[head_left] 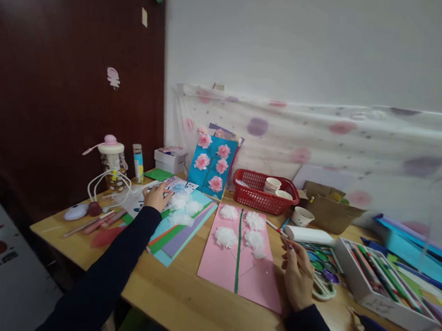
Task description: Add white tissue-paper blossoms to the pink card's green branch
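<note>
My left hand [157,197] reaches over the paper pile, beside white cotton tufts [182,203]; its fingers are partly bent, and whether they grip anything is hard to see. In my right hand [298,277] is a thin brown stick [290,241], held at the right edge of a pink sheet [217,266]. A green stem [239,247] runs down the middle of that sheet, with several cotton tufts [226,237] on both sides of it. Behind stands a blue card [208,177] with pink flowers.
A red basket [258,201] holds paper cups. To the right are scissors [324,288], a white box [378,300] of pens, and a brown paper bag [327,213]. A bottle [111,160] and glue stick [138,165] stand at the left. Coloured sheets [185,241] lie near the middle.
</note>
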Tool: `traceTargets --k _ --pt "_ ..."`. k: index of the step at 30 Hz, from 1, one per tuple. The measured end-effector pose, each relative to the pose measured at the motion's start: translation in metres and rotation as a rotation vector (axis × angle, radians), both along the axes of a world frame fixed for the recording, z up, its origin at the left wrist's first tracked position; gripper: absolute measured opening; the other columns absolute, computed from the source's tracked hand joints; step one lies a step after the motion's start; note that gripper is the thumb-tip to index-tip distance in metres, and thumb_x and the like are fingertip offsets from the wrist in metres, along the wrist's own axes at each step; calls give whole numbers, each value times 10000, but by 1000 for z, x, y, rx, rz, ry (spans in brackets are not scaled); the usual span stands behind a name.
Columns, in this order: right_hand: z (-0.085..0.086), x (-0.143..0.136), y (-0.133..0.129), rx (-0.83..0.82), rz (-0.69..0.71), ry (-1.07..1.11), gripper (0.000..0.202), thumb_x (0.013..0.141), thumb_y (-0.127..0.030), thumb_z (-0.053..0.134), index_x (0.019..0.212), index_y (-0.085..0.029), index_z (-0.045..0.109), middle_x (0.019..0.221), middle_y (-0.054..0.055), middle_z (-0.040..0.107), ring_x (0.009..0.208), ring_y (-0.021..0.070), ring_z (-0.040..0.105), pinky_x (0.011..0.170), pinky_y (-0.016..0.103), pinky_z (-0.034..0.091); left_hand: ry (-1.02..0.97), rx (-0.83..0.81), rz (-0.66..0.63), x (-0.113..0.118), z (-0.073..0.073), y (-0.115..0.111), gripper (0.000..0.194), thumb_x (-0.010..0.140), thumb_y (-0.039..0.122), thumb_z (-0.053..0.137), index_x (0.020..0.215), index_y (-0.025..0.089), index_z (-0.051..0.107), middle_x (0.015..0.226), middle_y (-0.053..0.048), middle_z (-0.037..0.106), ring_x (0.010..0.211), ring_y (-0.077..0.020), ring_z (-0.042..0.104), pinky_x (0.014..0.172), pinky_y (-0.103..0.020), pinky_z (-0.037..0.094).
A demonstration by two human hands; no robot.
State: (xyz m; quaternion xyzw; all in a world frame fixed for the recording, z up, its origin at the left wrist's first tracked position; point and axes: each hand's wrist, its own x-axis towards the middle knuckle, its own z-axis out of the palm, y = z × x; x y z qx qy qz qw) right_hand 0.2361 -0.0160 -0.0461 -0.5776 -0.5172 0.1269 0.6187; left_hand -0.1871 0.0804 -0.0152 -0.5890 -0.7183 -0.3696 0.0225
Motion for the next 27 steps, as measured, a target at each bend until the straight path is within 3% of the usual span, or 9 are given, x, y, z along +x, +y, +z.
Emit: traceTargets --k 5,9,15,19,23,27 --pt "1 -1 -2 -51 33 54 373 846 -495 459 993 -182 599 870 63 603 643 162 517 545 297 418 -81 -27 -92 -3 -3 1 423 733 182 582 1156 205 567 941 -56 750 1093 -295 589 1091 -526 94" --pt "3 -3 -4 -50 36 75 363 843 -505 470 970 -189 598 860 61 602 612 159 507 519 296 409 -237 20 -154 -3 -1 -2 402 721 112 548 1115 188 579 873 -58 749 1055 -284 614 1114 -505 106" --pt "5 -6 -5 8 38 99 329 838 -479 496 959 -196 612 844 64 618 615 168 522 510 293 409 -665 134 -200 4 16 -7 401 754 117 547 1146 161 474 1029 -111 697 1067 -236 623 1017 -410 398" --pt "4 -6 -5 9 32 101 329 842 -475 498 964 -193 615 834 56 613 612 161 523 504 285 402 -1012 43 -342 39 25 -19 308 779 82 522 1072 151 454 1025 -115 681 992 -199 668 934 -376 496" --pt "3 -8 -7 11 64 99 340 847 -472 496 979 -184 617 843 55 607 618 153 509 501 277 402 -1277 -208 -576 98 27 -40 214 785 11 502 965 128 511 965 -113 693 926 -180 694 903 -349 534" --pt "8 -10 -8 15 95 229 352 841 -488 493 916 -171 626 765 31 582 561 131 473 472 262 379 -1483 -497 -718 154 32 -59 165 821 -18 465 889 93 567 908 -130 704 859 -166 709 892 -321 542"
